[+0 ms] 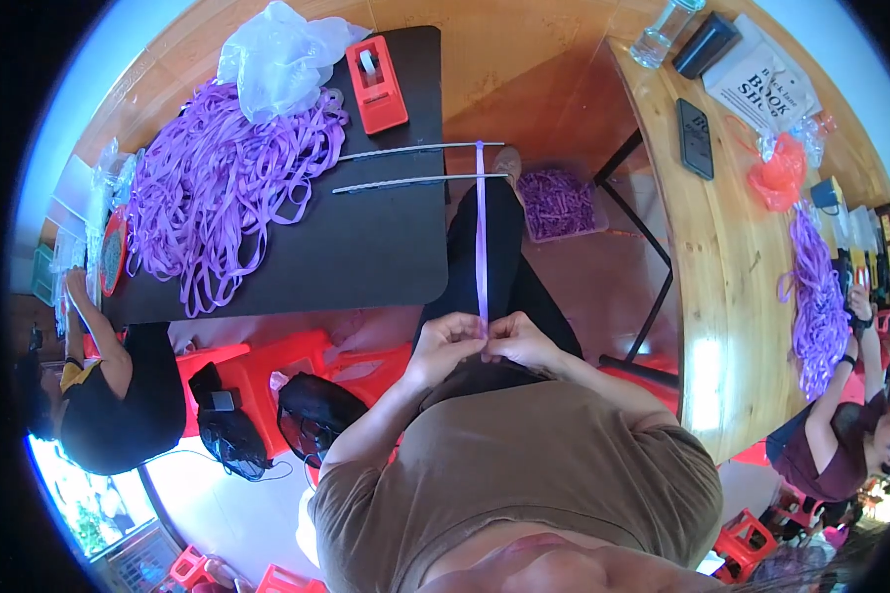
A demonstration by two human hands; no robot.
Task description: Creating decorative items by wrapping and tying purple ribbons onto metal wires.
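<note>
A narrow purple ribbon (482,247) runs taut from my hands to two thin metal rods that jut past the right edge of the black table. Its far end meets the far rod (415,148), and it crosses the near rod (415,181). My left hand (449,346) pinches the ribbon's near end, thumb and fingers pressed together. Close beside it, nearly touching, my right hand (520,341) pinches the same end. What lies between the fingertips is mostly hidden. A large tangled pile of purple ribbons (227,188) covers the left of the table.
On the black table (366,257) lie a red tape dispenser (376,87) and a clear plastic bag (282,59). A bin of purple pieces (561,203) stands on the floor. The wooden table (702,287) holds a phone (695,138) and ribbons (819,296). People sit at both sides.
</note>
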